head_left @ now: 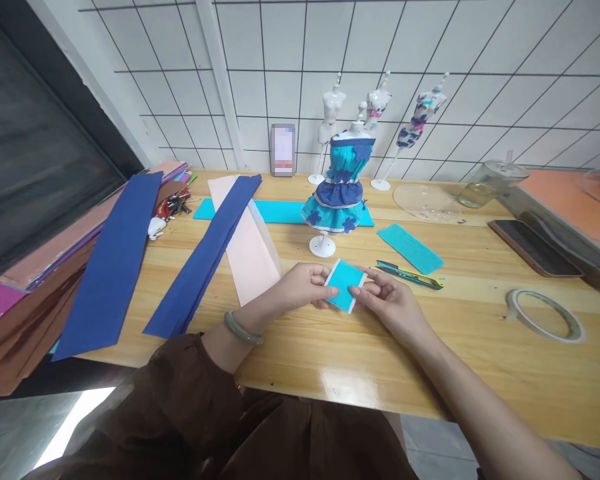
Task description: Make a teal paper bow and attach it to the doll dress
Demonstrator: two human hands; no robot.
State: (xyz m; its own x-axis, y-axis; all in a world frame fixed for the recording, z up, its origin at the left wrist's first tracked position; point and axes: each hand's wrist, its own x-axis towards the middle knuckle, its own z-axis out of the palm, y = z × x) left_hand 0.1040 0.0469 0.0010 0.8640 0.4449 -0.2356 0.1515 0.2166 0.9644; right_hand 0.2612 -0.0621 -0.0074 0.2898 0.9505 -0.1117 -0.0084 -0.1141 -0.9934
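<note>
Between my hands is a small turquoise paper piece (346,280) with white strips along two opposite edges. My left hand (310,283) pinches its left side, thumb on top. From the right, my right hand (380,293) grips the other edge, thumb and fingers closed on it. The piece is held just above the wooden table (290,353). Behind it stands a small dress form (347,180) wearing a turquoise and dark blue ruffled paper dress. A yellow and black craft knife (415,275) lies right of my hands, beside a turquoise strip (411,248).
Dark blue paper strips (115,267), a pale pink sheet (250,260) and a long turquoise strip (280,212) lie left and behind. A tape roll (545,315), a dark phone (535,247) and a cup (490,183) are at right. More dress forms (423,120) and a lit phone (283,150) stand by the wall.
</note>
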